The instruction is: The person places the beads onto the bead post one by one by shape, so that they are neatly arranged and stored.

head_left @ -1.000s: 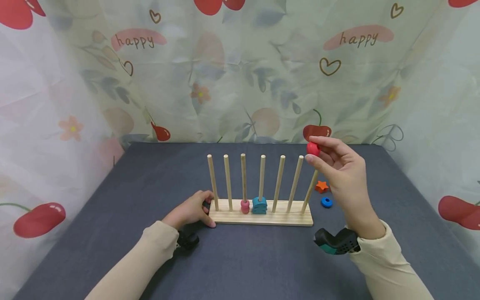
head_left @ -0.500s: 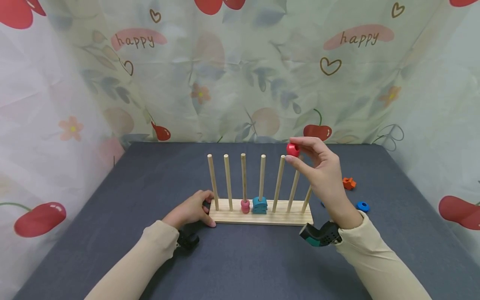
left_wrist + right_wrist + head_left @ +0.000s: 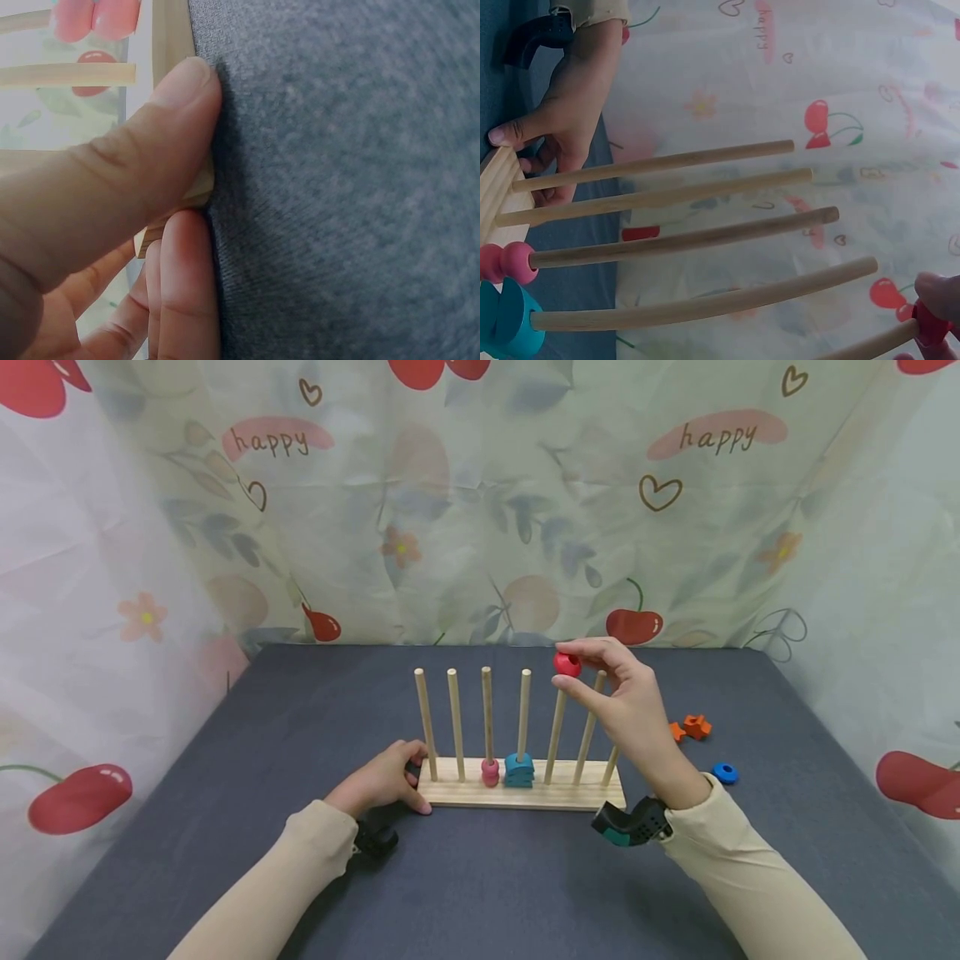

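Note:
A wooden peg board (image 3: 465,797) with several upright pegs stands on the dark tabletop. My left hand (image 3: 381,779) holds its left end; the left wrist view has the thumb (image 3: 161,127) along the front edge and fingers at the end face. My right hand (image 3: 626,710) pinches a red bead (image 3: 567,664) between thumb and fingers at the tip of the fifth peg from the left. In the right wrist view, that peg's tip meets the red bead (image 3: 931,324). Pink beads (image 3: 490,773) sit low on the third peg, teal pieces (image 3: 519,771) on the fourth.
Right of the board lie orange star-shaped beads (image 3: 697,727) and a blue ring bead (image 3: 724,772), partly beyond my right forearm. A patterned cloth (image 3: 480,510) hangs behind the table and along both sides.
My right hand has carried the red bead leftward from above the rightmost peg to the fifth peg's tip, lowering it slightly at the end. The left hand and board have stayed put.

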Demonstrator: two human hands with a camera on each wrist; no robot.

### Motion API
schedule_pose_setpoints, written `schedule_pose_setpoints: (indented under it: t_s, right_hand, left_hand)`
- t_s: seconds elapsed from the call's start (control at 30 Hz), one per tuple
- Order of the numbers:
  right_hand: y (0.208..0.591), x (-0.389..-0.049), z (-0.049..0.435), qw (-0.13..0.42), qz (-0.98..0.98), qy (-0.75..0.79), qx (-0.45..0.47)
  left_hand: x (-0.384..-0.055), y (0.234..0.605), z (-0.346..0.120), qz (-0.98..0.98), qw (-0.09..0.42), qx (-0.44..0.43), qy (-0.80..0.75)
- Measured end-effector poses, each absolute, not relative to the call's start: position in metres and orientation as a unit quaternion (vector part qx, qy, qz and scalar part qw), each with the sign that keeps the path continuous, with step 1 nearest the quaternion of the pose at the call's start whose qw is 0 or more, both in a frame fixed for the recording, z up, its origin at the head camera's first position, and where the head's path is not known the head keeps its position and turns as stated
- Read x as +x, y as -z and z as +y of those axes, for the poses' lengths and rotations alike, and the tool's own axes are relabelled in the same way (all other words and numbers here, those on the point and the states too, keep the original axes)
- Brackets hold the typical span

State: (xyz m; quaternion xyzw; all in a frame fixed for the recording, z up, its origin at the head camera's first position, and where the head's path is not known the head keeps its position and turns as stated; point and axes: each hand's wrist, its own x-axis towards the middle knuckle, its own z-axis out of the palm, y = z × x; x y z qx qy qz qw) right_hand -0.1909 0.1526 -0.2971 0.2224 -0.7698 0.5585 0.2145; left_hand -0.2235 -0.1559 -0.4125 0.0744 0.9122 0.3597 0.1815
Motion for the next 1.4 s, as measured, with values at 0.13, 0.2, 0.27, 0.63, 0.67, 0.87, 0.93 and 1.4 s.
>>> schedule_pose_setpoints:
  t_s: [0.13, 0.2, 0.27, 0.63, 0.67, 0.87, 0.93, 1.4]
  right_hand:
    - [0.296, -0.191, 0.153, 0.209, -0.776, -0.552, 0.225]
    - [0.295, -0.192, 0.153, 0.206, -0.777, -0.551, 0.227]
    - [0.294, -0.192, 0.153, 0.202, -0.778, -0.550, 0.227]
    - [0.292, -0.191, 0.158, 0.168, -0.808, -0.525, 0.209]
    - [0.293, -0.191, 0.158, 0.162, -0.815, -0.517, 0.204]
    - [0.298, -0.192, 0.158, 0.118, -0.822, -0.524, 0.187]
    - [0.300, -0.193, 0.158, 0.109, -0.813, -0.540, 0.187]
    - [0.322, -0.194, 0.159, 0.082, -0.786, -0.587, 0.172]
  left_hand:
    - [-0.223, 0.412, -0.156, 0.913, 0.179, 0.077, -0.359]
    - [-0.223, 0.412, -0.156, 0.913, 0.178, 0.079, -0.358]
    - [-0.223, 0.412, -0.156, 0.914, 0.175, 0.082, -0.358]
    - [-0.222, 0.412, -0.156, 0.910, 0.177, 0.078, -0.366]
    - [-0.222, 0.412, -0.156, 0.911, 0.177, 0.078, -0.365]
    - [-0.223, 0.412, -0.156, 0.909, 0.181, 0.074, -0.368]
    - [-0.223, 0.412, -0.156, 0.908, 0.183, 0.072, -0.371]
    - [-0.223, 0.413, -0.157, 0.906, 0.182, 0.073, -0.375]
